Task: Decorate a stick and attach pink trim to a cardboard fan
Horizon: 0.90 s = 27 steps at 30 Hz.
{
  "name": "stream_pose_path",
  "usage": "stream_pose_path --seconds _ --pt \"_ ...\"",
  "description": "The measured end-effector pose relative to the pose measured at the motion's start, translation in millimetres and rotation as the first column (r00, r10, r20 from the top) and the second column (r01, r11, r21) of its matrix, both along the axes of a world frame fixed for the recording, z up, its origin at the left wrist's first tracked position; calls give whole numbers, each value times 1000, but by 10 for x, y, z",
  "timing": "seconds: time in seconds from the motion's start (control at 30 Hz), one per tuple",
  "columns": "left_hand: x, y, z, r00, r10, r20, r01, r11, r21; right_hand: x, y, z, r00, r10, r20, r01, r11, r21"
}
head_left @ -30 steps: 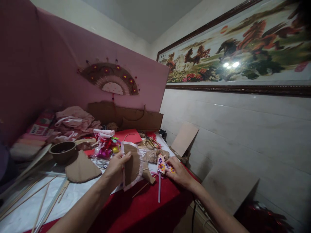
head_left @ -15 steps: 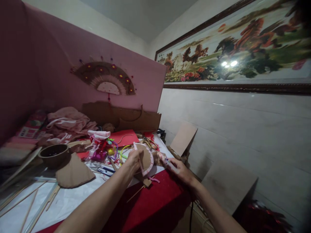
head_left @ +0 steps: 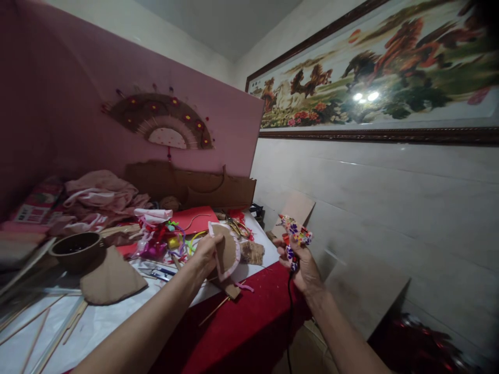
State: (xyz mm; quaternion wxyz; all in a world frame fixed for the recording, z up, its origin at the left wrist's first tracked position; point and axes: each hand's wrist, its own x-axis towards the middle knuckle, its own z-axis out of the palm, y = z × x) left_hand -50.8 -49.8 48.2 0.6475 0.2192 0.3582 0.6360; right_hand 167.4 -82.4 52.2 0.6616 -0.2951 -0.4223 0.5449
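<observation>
My left hand [head_left: 208,253] pinches the straight side of a half-round cardboard piece [head_left: 227,252], which has pale pink fabric folded along its edge. The piece is tilted above the table. In my right hand [head_left: 306,265] is a flower-patterned hot glue gun [head_left: 296,234], held upright past the table's right edge; my fingers wrap its handle and a black cord [head_left: 289,311] hangs from the bottom. Between the hands lies a brown, glue-stained cardboard scrap [head_left: 252,252]. Below the half-round piece are a small cardboard strip [head_left: 233,291] and a pink pipe cleaner [head_left: 245,286].
Gold-handled scissors [head_left: 238,226] and red paper [head_left: 195,221] lie behind. To the left are craft bits in plastic [head_left: 154,244], blue-handled snips [head_left: 161,271], a fan-shaped cardboard [head_left: 113,278] and a dark bowl [head_left: 76,250]. A decorated fan [head_left: 163,119] hangs on the pink board.
My right hand has lifted the glue gun into view, up and right of the scrap; before, it held a whitish stick-like thing near the scrap. My left hand still grips the half-round piece.
</observation>
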Motion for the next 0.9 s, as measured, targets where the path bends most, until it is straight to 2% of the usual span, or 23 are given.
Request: stream_pose_path --seconds 0.13,0.2,0.27,0.37,0.57,0.73,0.9 --pt "-200 -284 165 993 -52 -107 58 997 59 -202 -237 53 981 142 132 -136 989 -54" --pt "-316 -440 199 980 -91 -176 116 984 136 -314 -344 67 961 177 213 -169 984 -52" --pt "-422 -580 191 967 -94 -237 144 968 205 -431 -431 87 908 178 379 -189 982 -8" --pt "-537 -741 130 956 -85 -280 173 936 308 -612 -543 150 788 127 603 -221 972 84" --pt "-541 -908 50 948 -121 -296 226 907 354 -884 -740 329 730 89 678 -230 966 120" --pt "-463 -924 77 959 -142 -247 227 905 359 -970 -797 402 673 -41 738 -207 948 241" --pt "-425 -954 127 959 -142 -247 228 901 369 -1020 -805 433 669 -7 743 -278 925 259"
